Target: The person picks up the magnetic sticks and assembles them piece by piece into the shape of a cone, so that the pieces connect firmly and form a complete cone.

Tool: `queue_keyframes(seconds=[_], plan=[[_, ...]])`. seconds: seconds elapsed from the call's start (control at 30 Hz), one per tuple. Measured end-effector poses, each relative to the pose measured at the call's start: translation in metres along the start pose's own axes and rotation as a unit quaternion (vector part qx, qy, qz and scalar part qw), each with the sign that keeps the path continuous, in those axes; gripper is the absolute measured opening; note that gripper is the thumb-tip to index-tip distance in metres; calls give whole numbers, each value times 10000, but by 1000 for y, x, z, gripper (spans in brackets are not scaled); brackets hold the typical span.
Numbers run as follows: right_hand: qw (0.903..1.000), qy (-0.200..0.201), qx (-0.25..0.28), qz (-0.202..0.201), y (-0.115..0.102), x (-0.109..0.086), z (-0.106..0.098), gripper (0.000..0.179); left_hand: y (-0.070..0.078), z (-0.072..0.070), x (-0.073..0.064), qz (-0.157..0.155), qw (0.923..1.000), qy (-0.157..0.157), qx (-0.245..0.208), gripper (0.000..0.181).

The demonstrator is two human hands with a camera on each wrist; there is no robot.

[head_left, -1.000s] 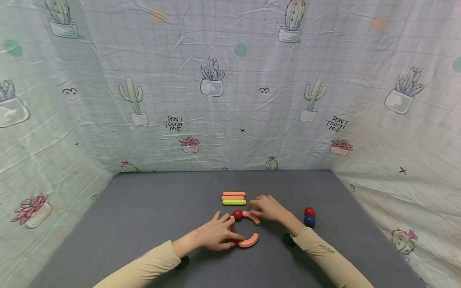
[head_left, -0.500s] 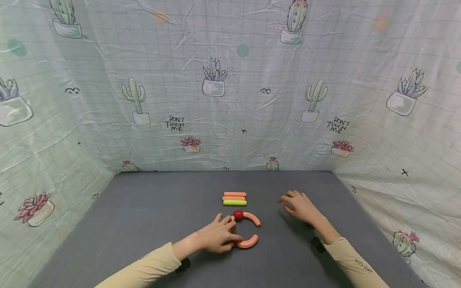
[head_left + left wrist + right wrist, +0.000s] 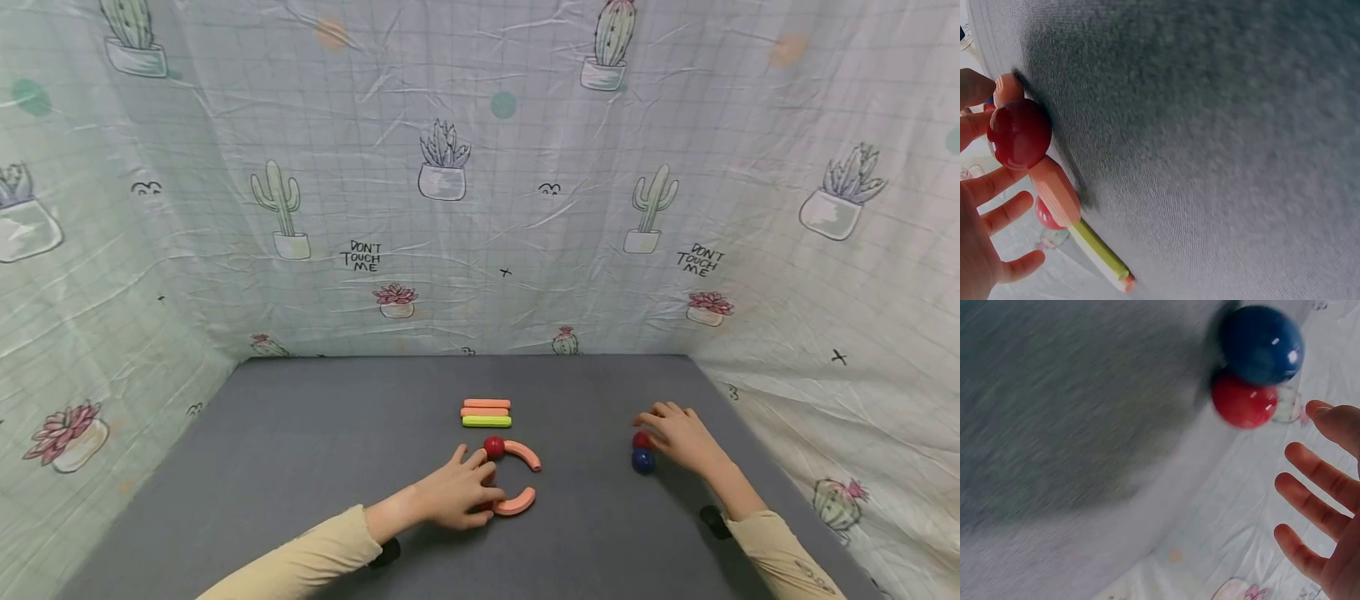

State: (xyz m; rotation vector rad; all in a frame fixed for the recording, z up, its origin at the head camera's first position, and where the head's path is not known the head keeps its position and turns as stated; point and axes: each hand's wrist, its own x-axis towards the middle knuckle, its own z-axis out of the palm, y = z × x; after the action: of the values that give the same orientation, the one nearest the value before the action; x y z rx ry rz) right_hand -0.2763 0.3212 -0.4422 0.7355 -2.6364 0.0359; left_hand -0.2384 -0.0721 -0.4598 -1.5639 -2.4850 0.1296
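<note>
My left hand bends over the left side of a partial ring made of curved orange sticks and red balls. Its thumb and forefinger hold the ring around the nearer red ball. A second curved orange stick runs from there to the farther red ball, which joins another curved stick. At the right, my right hand hovers beside a loose red ball touching a blue ball. In the right wrist view its fingers are spread, apart from both balls.
Behind the ring lie two straight orange sticks and a yellow-green stick side by side. The grey tabletop is enclosed by a cactus-print cloth at the back and sides.
My right hand has left the upper curved stick and moved right to the loose red and blue balls, which it hid half a second ago. The left hand stays at the ring.
</note>
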Motion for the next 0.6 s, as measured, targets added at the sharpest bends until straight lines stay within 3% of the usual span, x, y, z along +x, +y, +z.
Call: queue_keyframes(seconds=[0.27,0.43,0.6], plan=[[9997,220,-67,-35,13,-12,6,26,-1,3,0,81,9989,404,219,11],[9991,312,-197,-186,14,-15,10,31,0,2,-1,115,9989,395,207,11],[9998,97,-168,-109,13,-15,11,34,-1,0,-1,133,9992,350,173,12]])
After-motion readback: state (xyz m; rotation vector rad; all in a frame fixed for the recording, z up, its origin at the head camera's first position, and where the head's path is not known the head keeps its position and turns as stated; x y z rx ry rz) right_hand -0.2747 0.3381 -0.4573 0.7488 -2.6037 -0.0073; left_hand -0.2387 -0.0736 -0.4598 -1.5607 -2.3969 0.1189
